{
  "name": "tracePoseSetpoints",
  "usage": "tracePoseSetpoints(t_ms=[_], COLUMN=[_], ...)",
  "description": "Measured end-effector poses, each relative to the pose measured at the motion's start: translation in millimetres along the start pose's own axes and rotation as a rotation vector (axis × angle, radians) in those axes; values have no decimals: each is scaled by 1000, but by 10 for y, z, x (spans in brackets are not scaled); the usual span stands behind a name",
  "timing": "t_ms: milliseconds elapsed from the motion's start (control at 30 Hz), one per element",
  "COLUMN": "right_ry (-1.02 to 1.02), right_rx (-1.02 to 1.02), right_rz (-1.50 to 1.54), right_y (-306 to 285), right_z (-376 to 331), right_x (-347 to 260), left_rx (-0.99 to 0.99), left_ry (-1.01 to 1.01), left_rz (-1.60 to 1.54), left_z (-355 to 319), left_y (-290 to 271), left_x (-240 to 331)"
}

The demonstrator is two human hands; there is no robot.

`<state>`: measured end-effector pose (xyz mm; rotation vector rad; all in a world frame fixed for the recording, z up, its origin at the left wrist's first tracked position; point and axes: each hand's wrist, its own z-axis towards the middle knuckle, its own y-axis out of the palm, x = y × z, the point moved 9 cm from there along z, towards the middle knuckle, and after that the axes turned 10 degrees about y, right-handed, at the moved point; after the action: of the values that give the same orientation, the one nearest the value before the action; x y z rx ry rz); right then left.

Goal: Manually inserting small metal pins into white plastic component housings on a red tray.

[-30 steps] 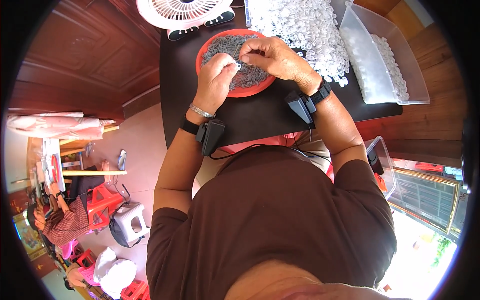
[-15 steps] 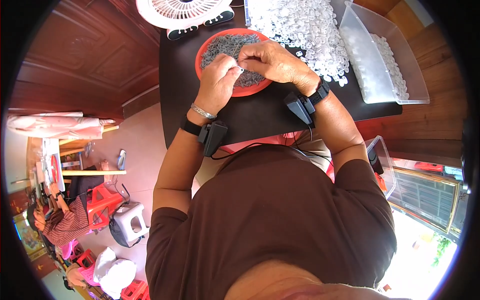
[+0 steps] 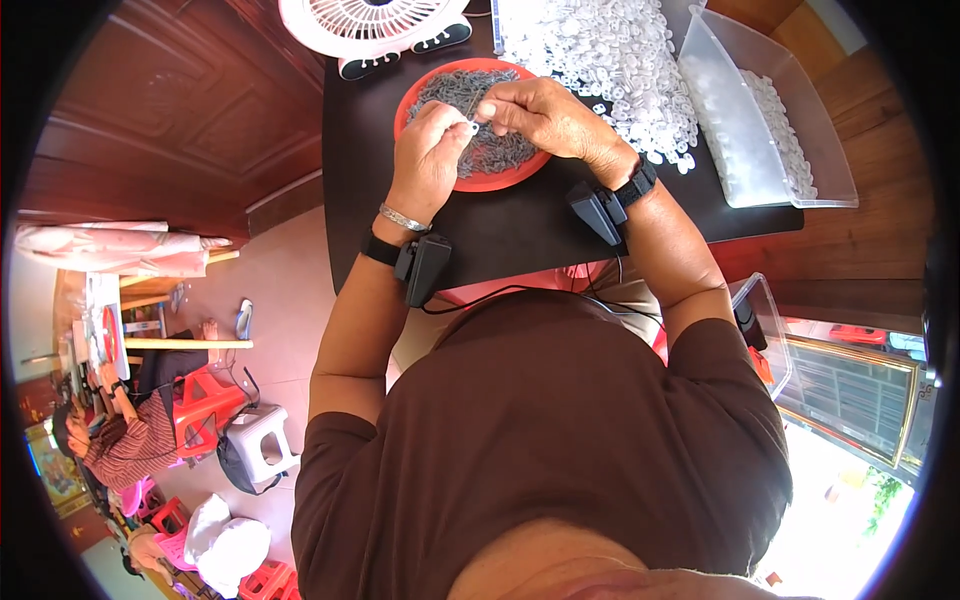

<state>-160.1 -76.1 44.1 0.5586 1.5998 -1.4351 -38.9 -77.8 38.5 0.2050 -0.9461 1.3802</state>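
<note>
Left hand has thumb and finger pinched tight on a small white piece, which pokes out at the right side of those fingertips. Right hand is just beside it, thumb and fingertips bunched close together, but it's tiny from up here so I honestly can't tell if they're clamped on anything. Right under both sets of fingers there's a red bowl full of loose grey pieces. Past the right fingers, off to the right and further out, is a big heap of white pieces, then a clear bin with more of them. Beyond the left fingers sits a white fan. All of it's on a black table.
</note>
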Motion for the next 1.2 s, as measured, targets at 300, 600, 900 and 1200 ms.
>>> tracePoseSetpoints(t_ms=[300, 600, 900, 1200], right_ry=[-14, -26, -63, -206], right_rx=[-23, -86, -11, 160], right_rz=[85, 91, 154, -188], right_y=[103, 106, 21, 27], right_z=[1, 5, -11, -103], right_x=[-20, -47, -52, -282], left_rx=[44, 22, -1, -32], left_ry=[-185, -215, -143, -90], left_rz=[-119, -178, -139, -121], left_z=[-38, -56, -40, -50], left_y=[-6, 39, 61, 57], left_x=[-96, -147, -134, -84])
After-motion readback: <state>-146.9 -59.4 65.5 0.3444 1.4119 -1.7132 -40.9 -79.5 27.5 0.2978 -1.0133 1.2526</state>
